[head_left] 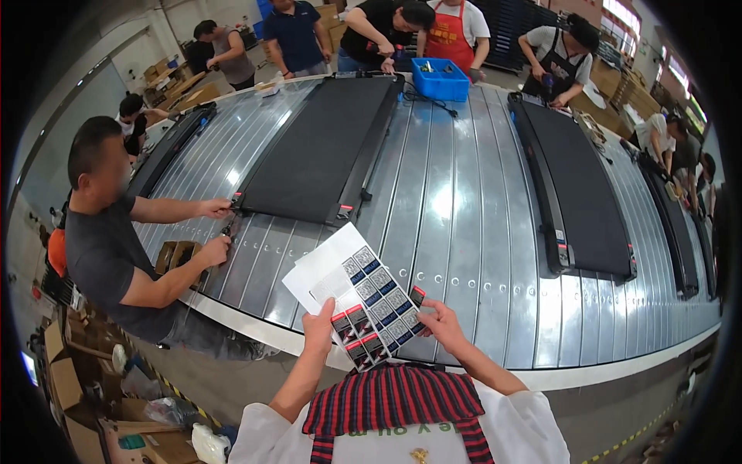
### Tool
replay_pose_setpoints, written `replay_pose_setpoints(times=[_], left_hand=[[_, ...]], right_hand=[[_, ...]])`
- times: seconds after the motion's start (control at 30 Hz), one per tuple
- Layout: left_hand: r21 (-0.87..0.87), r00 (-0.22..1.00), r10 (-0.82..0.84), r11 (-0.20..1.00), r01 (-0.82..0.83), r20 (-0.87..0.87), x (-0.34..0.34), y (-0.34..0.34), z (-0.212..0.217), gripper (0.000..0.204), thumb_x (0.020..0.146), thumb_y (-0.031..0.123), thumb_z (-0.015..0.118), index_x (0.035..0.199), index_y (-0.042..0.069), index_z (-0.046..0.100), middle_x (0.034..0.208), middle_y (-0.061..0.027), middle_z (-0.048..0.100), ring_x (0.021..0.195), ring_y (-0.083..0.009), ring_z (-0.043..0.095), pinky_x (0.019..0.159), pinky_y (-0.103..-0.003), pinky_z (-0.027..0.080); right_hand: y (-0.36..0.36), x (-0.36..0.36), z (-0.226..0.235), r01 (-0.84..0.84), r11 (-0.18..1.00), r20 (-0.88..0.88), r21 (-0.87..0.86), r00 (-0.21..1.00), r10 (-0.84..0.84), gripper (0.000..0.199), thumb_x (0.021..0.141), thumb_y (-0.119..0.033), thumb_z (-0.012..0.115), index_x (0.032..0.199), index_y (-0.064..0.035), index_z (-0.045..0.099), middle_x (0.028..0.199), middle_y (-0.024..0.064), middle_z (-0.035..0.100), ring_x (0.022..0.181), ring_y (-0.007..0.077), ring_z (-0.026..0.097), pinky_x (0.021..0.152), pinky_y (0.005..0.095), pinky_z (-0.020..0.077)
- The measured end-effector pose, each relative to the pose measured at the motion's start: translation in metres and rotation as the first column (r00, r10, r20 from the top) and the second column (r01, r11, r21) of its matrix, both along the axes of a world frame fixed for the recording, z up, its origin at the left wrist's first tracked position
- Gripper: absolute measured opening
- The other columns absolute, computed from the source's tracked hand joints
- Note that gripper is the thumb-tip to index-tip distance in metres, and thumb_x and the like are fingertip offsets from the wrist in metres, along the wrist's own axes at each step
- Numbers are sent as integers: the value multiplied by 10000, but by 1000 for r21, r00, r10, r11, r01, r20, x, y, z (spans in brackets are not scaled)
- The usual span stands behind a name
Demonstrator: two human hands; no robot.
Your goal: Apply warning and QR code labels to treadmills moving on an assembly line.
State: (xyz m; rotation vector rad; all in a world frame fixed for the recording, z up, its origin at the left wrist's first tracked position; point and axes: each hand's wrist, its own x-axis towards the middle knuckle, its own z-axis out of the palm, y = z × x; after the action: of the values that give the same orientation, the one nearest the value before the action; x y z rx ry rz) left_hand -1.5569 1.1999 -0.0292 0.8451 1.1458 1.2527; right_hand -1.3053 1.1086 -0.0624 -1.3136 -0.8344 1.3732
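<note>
My left hand [318, 328] grips the lower left edge of a few white sheets of stickers [380, 288], its thumb on top. Rows of blue-and-white labels cover the right part of the top sheet, with several red-and-black labels [359, 329] near my left thumb. At the sheet's right edge, my right hand [444, 325] is closed, finger and thumb pinching a small red-and-black label [417, 295]. The sheets are held tilted above the near edge of the metal conveyor table [464, 232]. Beyond them lies a black treadmill deck [313, 147], with a similar label on its near corner.
A second treadmill deck [576, 185] lies to the right, more along both sides. At left a co-worker [116, 240] works on the near deck's corner with both hands, beside an open carton [176, 255]. Others stand along the far side near a blue bin [440, 80]. Cartons [66, 356] fill the lower left.
</note>
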Motion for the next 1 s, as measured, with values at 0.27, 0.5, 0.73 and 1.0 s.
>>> replay_pose_setpoints(times=[0.27,0.5,0.73,1.0], left_hand=[[-61,1000,-9,998,9,9,-3,3,-7,394,842,108,616,1172,-71,495,1112,-120,574,966,-187,568,857,-298,448],[-53,998,1,999,-4,-59,-7,5,-15,412,838,115,623,1179,-69,484,1120,-117,570,972,-191,564,854,-308,448],[-73,991,-31,997,22,-128,-7,12,-16,440,828,130,628,1192,-65,477,1138,-119,562,999,-193,553,869,-305,437],[-55,986,-22,998,13,-165,-4,12,-10,416,813,126,649,1151,-68,505,1087,-114,585,945,-187,570,830,-299,452]], right_hand=[[-1,6,-19,83,996,-96,-34,992,-86,368,858,-167,595,1155,14,474,712,81,632,564,134,606,499,229,457],[3,4,-30,87,995,-122,-44,988,-91,364,857,-174,602,1148,4,476,691,68,624,560,131,601,487,231,440],[9,1,-39,121,991,-134,-53,983,-127,345,849,-164,611,1126,1,487,671,45,607,543,95,554,491,222,430],[19,1,-45,87,995,-151,-50,984,-94,345,830,-165,629,1108,-1,508,671,33,598,550,86,540,493,227,428]])
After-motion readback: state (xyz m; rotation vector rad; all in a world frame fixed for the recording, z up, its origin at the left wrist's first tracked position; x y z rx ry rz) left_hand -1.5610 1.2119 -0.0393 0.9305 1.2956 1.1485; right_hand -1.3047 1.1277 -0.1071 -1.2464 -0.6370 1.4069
